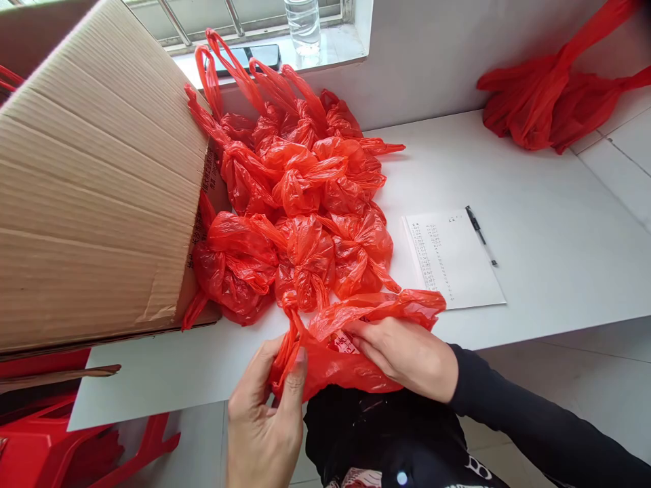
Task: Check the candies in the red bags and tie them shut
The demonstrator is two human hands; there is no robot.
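Note:
In front of me, at the table's front edge, is a red plastic bag (350, 376) with its mouth spread apart. My left hand (269, 407) is closed on the gathered handle at the bag's left side, thumb on top. Through the bag's mouth reaches my right hand (407, 352), its fingers pressed together. At those fingertips shows a small pink-and-white slip (343, 343) with red writing; the thumb is partly hidden by the bag. Just beyond, several knotted red plastic bags (305, 254) sit packed together on the white table (549, 224).
An open cardboard box (102, 183) stands at the left. Right of the bags lie a handwritten sheet (458, 264) and a pen (481, 234). Red bags (539, 102) hang at the right wall. A phone (249, 59) and water bottle (304, 27) rest on the windowsill.

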